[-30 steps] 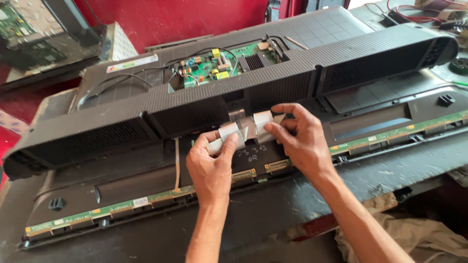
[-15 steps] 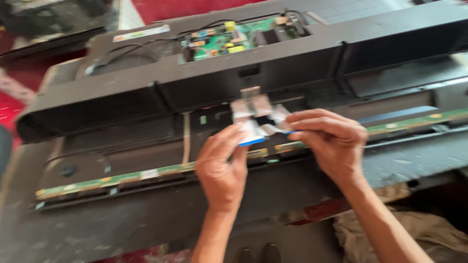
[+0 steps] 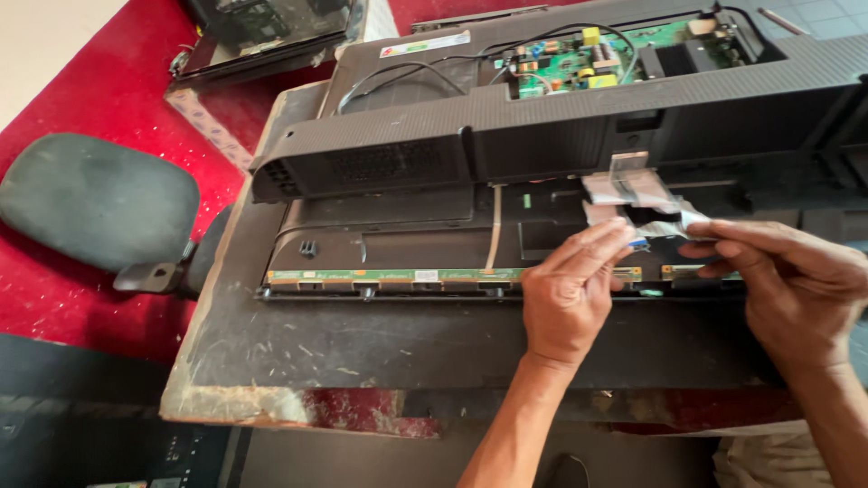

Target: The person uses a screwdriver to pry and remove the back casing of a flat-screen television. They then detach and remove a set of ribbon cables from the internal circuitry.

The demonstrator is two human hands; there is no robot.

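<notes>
Right of centre, both hands pinch the white ribbon cable (image 3: 644, 206): left hand (image 3: 570, 294) with fingertips closed on its blue end, right hand (image 3: 796, 280) gripping beside it, keeping it flat just above the green strip board (image 3: 398, 275) on the opened TV back (image 3: 389, 226)

Right hand (image 3: 800, 294) cut off (frame edge); cable end hidden.

left hand (image 3: 568, 298) | right hand (image 3: 796, 289) | both pinch white ribbon cable (image 3: 633, 194) | over green strip board (image 3: 389, 275)
</notes>
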